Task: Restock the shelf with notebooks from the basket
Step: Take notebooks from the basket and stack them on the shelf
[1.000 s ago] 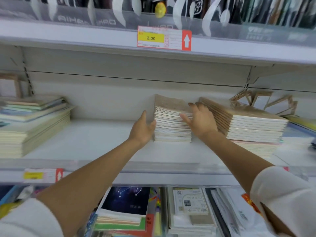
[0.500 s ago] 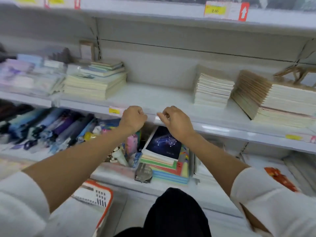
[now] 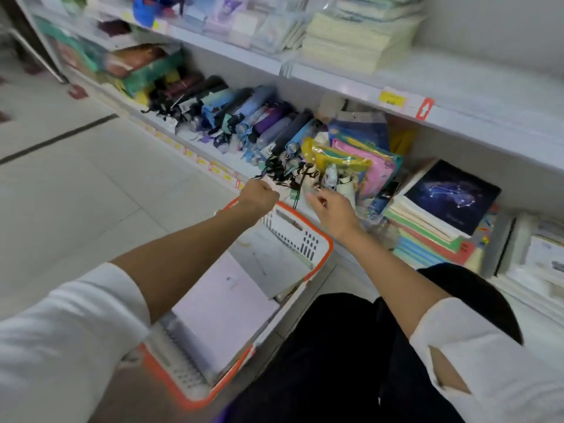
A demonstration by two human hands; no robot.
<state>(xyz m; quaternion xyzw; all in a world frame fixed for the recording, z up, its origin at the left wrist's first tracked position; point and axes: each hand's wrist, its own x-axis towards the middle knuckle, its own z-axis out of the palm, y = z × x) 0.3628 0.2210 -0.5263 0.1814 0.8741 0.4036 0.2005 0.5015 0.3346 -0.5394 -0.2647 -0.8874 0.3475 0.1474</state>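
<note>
So far: roughly midway by my judgement; the upper shelf (image 3: 457,82) showed bare board to the right of a pale yellow stack (image 3: 351,44).
Left hand: the left hand (image 3: 258,197) hovered above the far left rim of the basket (image 3: 322,250), its fingers curled into a tight fist with nothing in them. Blur made contact with the dark straps just beyond hard to rule out.
Right hand: the right hand (image 3: 334,215) hung over the far rim, further right, fingers (image 3: 317,200) loosely curled and narrow, holding nothing.
Notebooks: the notebooks (image 3: 225,309) lay flat in the near half of the basket, a lilac spiral-bound cover on top, touched by neither hand.
Basket: it sat on the floor (image 3: 76,184), against the bottom shelf front, left of the person's dark-clad knees.
Neighbours: folded umbrellas (image 3: 244,117) lined the lower shelf at far left; a constellation-covered stack (image 3: 451,193) lay at right.
Risk, snagging: a hand dropping past the straps could hook one and drag an umbrella down.
Risk, grip: too thick a pile could fan out and slip, since the covers looked smooth.
Risk, binding: wire spirals could catch on each other or on the basket's slots.
Risk, lift: a hurried raise could knock the shelf edge near the price tag (image 3: 392,99).
</note>
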